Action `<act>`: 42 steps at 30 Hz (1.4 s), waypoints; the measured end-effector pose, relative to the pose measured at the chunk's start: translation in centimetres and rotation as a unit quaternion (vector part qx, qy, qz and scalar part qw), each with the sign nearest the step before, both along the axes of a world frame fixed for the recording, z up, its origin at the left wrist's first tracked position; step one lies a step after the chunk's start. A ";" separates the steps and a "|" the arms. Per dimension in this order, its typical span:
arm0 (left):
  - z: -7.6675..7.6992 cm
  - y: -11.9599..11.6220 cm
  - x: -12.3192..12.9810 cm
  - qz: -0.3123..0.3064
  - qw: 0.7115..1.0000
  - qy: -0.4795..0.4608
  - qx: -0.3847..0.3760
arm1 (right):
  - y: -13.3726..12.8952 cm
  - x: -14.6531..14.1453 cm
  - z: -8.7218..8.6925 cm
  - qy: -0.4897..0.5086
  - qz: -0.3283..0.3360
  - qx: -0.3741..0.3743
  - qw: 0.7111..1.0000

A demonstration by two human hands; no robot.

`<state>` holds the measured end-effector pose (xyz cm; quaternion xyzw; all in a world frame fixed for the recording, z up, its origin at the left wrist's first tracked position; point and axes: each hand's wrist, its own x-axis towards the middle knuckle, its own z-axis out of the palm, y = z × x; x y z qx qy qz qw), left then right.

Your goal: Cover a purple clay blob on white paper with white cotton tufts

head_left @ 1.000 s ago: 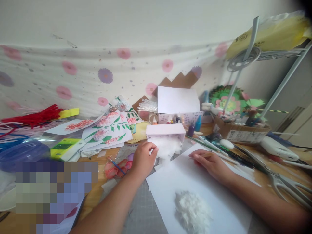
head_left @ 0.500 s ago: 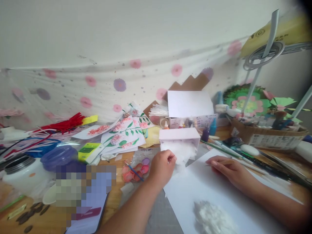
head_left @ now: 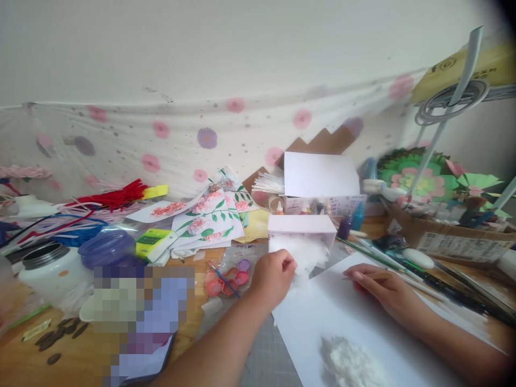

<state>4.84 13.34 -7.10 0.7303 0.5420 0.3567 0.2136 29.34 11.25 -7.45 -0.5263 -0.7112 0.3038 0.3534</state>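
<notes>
My left hand (head_left: 278, 274) has its fingers pinched together at the front of a small white box (head_left: 301, 224) lying open on its side. White fluffy pieces (head_left: 296, 247) fill the box and spill from its opening. What the left fingers hold is hidden. Over a white sheet (head_left: 310, 328), my right hand (head_left: 373, 282) has thumb and fingertips pressed together; a tiny pale bit may show at the tips, too small to name. Nearer the front of that sheet lies a pile of white fluffy pieces (head_left: 355, 363).
A palette (head_left: 226, 282) with a blue brush sits left of my left wrist. Painted flower sheets (head_left: 213, 220), a purple tub (head_left: 107, 250) and a white jar (head_left: 54, 274) stand farther left. At right are brushes and a cardboard box (head_left: 439, 242); small bottles (head_left: 357, 216) stand behind.
The view has shifted slightly, so most things appear a little farther right. Both hands keep nearly the same pose and place over the sheet and box.
</notes>
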 end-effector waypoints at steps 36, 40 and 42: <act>0.1 -0.4 0.3 -0.116 0.989 -0.003 -0.096 | -3.7 2.6 3.1 -0.113 0.124 -0.018 0.986; 0.4 -1.0 0.6 -0.147 0.986 0.045 -0.072 | -5.6 4.3 4.2 -0.185 0.102 0.006 0.977; 0.4 -1.1 0.6 -0.164 0.982 0.047 -0.081 | -6.7 4.7 4.7 -0.201 0.100 0.023 0.974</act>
